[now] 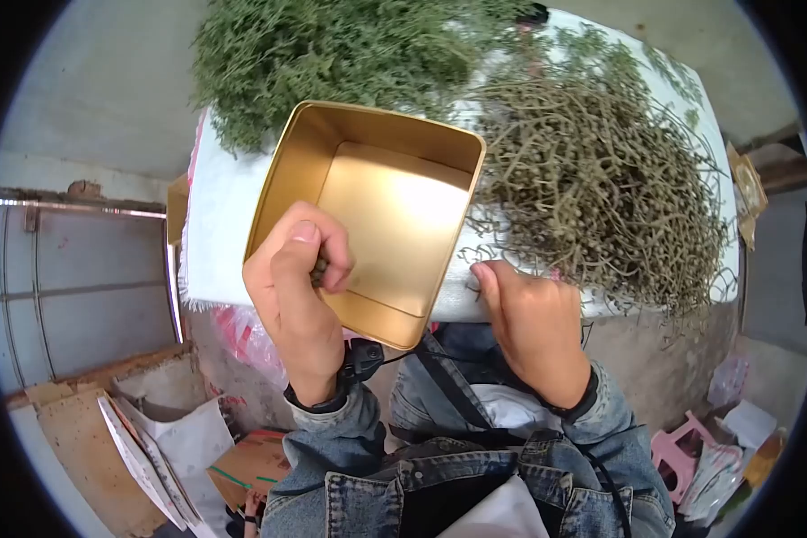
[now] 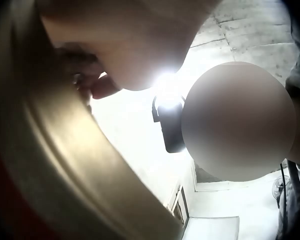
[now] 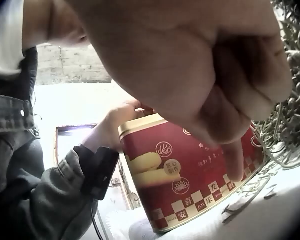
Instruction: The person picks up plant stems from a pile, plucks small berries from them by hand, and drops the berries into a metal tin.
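A gold-lined square tin stands open at the table's near edge; in the right wrist view its red printed side shows. My left hand is over the tin's near left corner. Its fingers curl round small brownish-green pieces, mostly hidden in the grip. To the right of the tin is my right hand, fingers curled in and thumb pointing forward, with nothing visible in it. Beyond that hand spreads a heap of dry, knobby, tangled stems.
A mound of feathery green sprigs lies at the back left of the white-covered table. Loose stem bits lie between tin and heap. A pink stool stands low at right, a cardboard box low at left.
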### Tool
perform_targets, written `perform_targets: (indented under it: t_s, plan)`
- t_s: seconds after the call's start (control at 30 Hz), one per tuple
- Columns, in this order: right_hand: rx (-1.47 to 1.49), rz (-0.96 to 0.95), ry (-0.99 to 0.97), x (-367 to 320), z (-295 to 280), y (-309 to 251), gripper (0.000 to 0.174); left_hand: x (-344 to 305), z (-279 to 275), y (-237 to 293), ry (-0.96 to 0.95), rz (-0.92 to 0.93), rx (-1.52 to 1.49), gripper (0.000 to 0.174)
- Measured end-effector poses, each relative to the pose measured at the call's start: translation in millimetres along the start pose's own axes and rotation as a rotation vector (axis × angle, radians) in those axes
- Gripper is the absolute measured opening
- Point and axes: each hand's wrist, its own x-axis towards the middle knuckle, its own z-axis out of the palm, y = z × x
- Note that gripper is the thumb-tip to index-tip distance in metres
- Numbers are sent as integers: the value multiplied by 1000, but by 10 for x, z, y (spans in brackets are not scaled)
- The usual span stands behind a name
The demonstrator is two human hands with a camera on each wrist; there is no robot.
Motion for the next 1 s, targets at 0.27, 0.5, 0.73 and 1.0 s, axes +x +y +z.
perform_targets:
  t_s: [0.27, 0.5, 0.73, 1.0]
  plan:
    - [196, -79, 62, 108, 38, -28, 27, 186, 112, -39, 195, 366, 466, 30]
    - [653, -358, 296, 184, -251, -373, 20, 117, 156, -46, 551, 305, 175, 22]
    - [409, -527, 117, 375, -1, -761, 30, -18, 21, 15, 379, 419, -253, 22]
    - [591, -585, 381, 83, -49, -394, 20, -239, 302, -13, 545, 554, -101, 27]
